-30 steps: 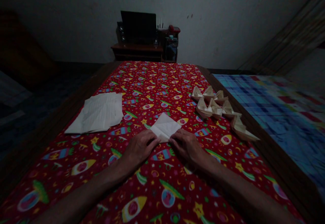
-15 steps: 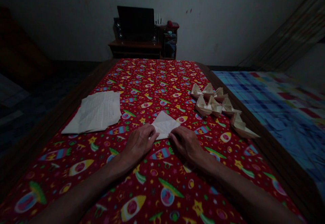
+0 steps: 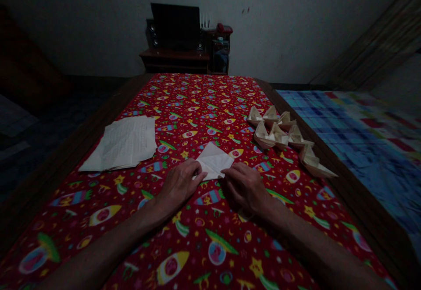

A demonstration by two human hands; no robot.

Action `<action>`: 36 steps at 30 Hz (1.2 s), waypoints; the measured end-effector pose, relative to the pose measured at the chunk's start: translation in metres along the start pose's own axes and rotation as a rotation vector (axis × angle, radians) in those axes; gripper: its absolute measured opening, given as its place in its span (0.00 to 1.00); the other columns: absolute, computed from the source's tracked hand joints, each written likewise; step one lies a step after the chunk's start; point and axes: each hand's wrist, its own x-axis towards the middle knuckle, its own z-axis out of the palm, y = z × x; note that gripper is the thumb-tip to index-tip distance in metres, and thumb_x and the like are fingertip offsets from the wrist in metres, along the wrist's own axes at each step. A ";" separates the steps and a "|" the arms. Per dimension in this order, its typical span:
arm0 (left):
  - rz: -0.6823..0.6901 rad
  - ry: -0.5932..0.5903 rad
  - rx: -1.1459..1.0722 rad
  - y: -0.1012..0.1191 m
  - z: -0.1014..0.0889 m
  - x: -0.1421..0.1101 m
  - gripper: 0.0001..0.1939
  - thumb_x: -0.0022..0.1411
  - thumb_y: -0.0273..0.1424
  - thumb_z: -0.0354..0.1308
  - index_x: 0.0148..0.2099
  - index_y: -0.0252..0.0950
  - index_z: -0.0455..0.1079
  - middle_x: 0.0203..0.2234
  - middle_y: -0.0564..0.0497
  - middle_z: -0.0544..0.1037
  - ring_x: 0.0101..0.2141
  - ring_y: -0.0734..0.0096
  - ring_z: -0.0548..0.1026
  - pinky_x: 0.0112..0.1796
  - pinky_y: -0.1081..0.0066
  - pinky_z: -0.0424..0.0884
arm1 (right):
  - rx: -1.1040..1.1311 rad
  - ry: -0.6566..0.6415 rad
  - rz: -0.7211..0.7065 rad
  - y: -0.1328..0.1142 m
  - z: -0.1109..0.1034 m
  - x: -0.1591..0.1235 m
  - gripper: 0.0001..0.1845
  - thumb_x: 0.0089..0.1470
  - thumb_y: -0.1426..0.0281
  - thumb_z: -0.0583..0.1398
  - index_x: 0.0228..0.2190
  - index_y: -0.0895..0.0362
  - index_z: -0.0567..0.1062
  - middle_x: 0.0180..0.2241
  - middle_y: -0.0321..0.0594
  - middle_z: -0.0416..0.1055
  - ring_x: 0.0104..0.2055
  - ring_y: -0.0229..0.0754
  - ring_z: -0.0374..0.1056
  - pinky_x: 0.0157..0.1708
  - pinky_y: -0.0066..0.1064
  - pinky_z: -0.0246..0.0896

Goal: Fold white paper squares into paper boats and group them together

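Note:
A white folded paper (image 3: 214,160), shaped like a triangle with its point away from me, lies on the red patterned tablecloth (image 3: 204,101). My left hand (image 3: 180,184) rests palm down, its fingers lying flat on the paper's near left edge. My right hand (image 3: 245,186) lies at the near right edge, fingertips curled down and pressing the paper against the table. Both forearms stretch in from the bottom of the view.
A stack of white sheets (image 3: 123,143) lies to the left. Several folded paper boats (image 3: 283,134) sit in a cluster at the right, near the table's wooden edge (image 3: 332,167). A checked blue cloth (image 3: 355,136) lies beyond. A cabinet with a dark screen (image 3: 176,27) stands at the far wall.
The view tilted slightly, shifting everything in frame. Both hands stay on the paper's near edge; my left fingers slid a little further onto it.

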 end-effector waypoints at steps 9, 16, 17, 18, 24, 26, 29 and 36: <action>-0.017 -0.020 -0.019 0.001 -0.001 0.001 0.10 0.62 0.35 0.53 0.30 0.36 0.63 0.25 0.55 0.67 0.26 0.74 0.67 0.28 0.73 0.61 | -0.276 -0.156 -0.137 -0.005 0.001 0.000 0.11 0.57 0.73 0.52 0.38 0.58 0.73 0.27 0.41 0.65 0.29 0.38 0.56 0.26 0.28 0.48; -0.041 -0.016 0.045 0.008 -0.004 0.000 0.07 0.63 0.33 0.51 0.32 0.36 0.63 0.27 0.53 0.69 0.27 0.72 0.68 0.29 0.72 0.62 | -0.264 -0.178 -0.117 -0.006 0.000 0.000 0.11 0.56 0.73 0.53 0.36 0.59 0.74 0.27 0.42 0.64 0.29 0.39 0.56 0.26 0.29 0.48; -0.039 -0.023 0.063 0.010 -0.005 0.000 0.07 0.64 0.32 0.50 0.33 0.36 0.63 0.28 0.52 0.69 0.28 0.71 0.69 0.29 0.72 0.63 | -0.266 -0.169 -0.118 -0.006 0.000 0.000 0.11 0.56 0.73 0.53 0.37 0.59 0.74 0.27 0.42 0.64 0.29 0.39 0.56 0.26 0.29 0.48; -0.038 -0.031 0.082 0.011 -0.005 0.000 0.07 0.64 0.32 0.49 0.33 0.36 0.63 0.28 0.52 0.69 0.28 0.71 0.69 0.29 0.72 0.63 | -0.267 -0.163 -0.120 -0.005 0.001 -0.001 0.11 0.56 0.73 0.53 0.37 0.59 0.74 0.27 0.42 0.64 0.29 0.39 0.56 0.26 0.29 0.48; -0.042 -0.050 0.138 0.012 -0.005 0.000 0.06 0.64 0.30 0.48 0.33 0.36 0.62 0.28 0.52 0.69 0.29 0.70 0.69 0.30 0.72 0.63 | -0.301 -0.136 -0.117 -0.003 0.005 -0.003 0.11 0.55 0.74 0.53 0.37 0.58 0.74 0.26 0.41 0.64 0.29 0.39 0.56 0.26 0.29 0.49; -0.056 -0.066 0.141 0.013 -0.005 0.001 0.07 0.64 0.29 0.48 0.33 0.36 0.62 0.28 0.52 0.69 0.30 0.69 0.70 0.30 0.71 0.63 | -0.303 -0.125 -0.120 -0.003 0.006 -0.003 0.11 0.55 0.75 0.52 0.37 0.58 0.73 0.25 0.40 0.64 0.29 0.39 0.56 0.26 0.29 0.49; -0.069 -0.070 0.126 0.014 -0.006 0.001 0.07 0.64 0.29 0.48 0.33 0.36 0.62 0.28 0.52 0.69 0.30 0.69 0.70 0.30 0.71 0.63 | -0.290 -0.116 -0.126 -0.004 0.006 -0.002 0.10 0.57 0.74 0.52 0.37 0.58 0.73 0.25 0.41 0.64 0.29 0.39 0.56 0.26 0.29 0.50; -0.065 -0.061 0.116 0.013 -0.006 0.000 0.06 0.64 0.29 0.48 0.33 0.37 0.62 0.28 0.52 0.68 0.30 0.69 0.69 0.31 0.71 0.64 | -0.291 -0.129 -0.129 -0.005 0.005 -0.001 0.10 0.57 0.74 0.52 0.37 0.58 0.73 0.26 0.41 0.64 0.30 0.39 0.57 0.26 0.29 0.51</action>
